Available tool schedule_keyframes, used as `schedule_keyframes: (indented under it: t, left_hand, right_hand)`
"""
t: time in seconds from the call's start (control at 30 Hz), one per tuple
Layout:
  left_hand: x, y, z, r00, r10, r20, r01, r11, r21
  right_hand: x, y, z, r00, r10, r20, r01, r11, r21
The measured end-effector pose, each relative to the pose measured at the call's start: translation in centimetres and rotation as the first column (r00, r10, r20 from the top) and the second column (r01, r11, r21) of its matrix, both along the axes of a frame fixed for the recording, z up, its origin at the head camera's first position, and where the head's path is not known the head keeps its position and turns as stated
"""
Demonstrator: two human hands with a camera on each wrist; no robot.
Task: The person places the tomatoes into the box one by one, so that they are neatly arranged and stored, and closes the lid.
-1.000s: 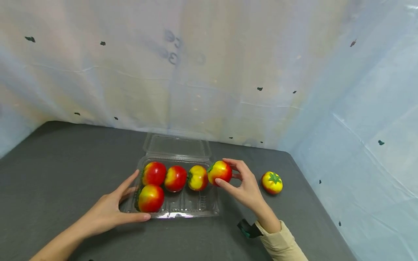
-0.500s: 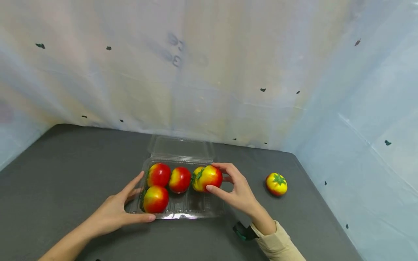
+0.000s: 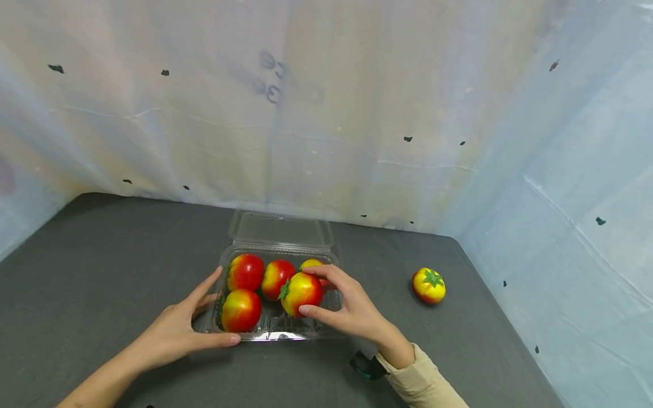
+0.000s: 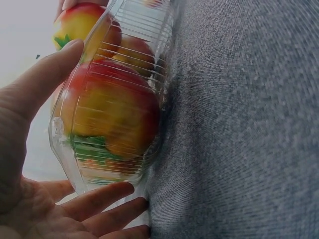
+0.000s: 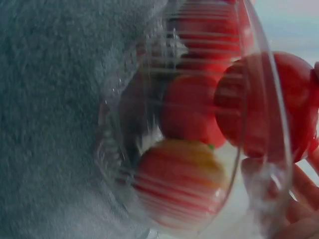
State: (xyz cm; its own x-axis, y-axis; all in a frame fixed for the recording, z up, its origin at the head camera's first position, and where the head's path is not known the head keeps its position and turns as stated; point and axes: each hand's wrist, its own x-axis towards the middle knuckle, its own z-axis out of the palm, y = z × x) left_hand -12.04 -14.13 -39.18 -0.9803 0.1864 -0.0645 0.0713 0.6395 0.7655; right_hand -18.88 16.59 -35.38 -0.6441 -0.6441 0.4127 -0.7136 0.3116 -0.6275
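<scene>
A clear plastic clamshell container (image 3: pixel 280 336) stands on the table with several glossy red-and-yellow tomatoes in it. Two tomatoes, a rear one (image 3: pixel 246 272) and a front one (image 3: pixel 241 310), fill its left end. My left hand (image 3: pixel 173 334) rests around the left front corner, thumb along the front wall and straight fingers against the end wall. My right hand (image 3: pixel 352 306) pinches another tomato (image 3: pixel 302 294) between thumb and fingers, low over the container's front right part, its green calyx facing left. Behind it, a back-row tomato (image 3: pixel 312 264) is partly hidden by the fingers.
The container's lid (image 3: pixel 280 228) lies folded back towards the plastic-sheet wall (image 3: pixel 331 141). One more tomato (image 3: pixel 428 285) sits alone on the dark grey table (image 3: pixel 127 243), right of the container. A black strap (image 3: pixel 368 365) hangs by the right cuff.
My right hand has carried its tomato left and towards the front, from the container's right edge to over its front right part. The left hand keeps its place at the corner.
</scene>
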Motion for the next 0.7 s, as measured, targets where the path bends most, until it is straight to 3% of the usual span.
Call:
schedule_keyframes:
  t: [0.43,0.7]
  left_hand:
    - [-0.1,0.0,0.0,1.0,0.004,0.006,-0.004,1.0,0.007]
    - [-0.1,0.0,-0.1,1.0,-0.007,-0.01,0.007,1.0,0.004]
  right_hand:
    - [1.0,-1.8,-0.7,0.994,-0.026,0.11,0.014,0.993,0.115]
    - [1.0,-3.0,-1.2,0.998,-0.01,0.058,-0.001,0.983,0.183]
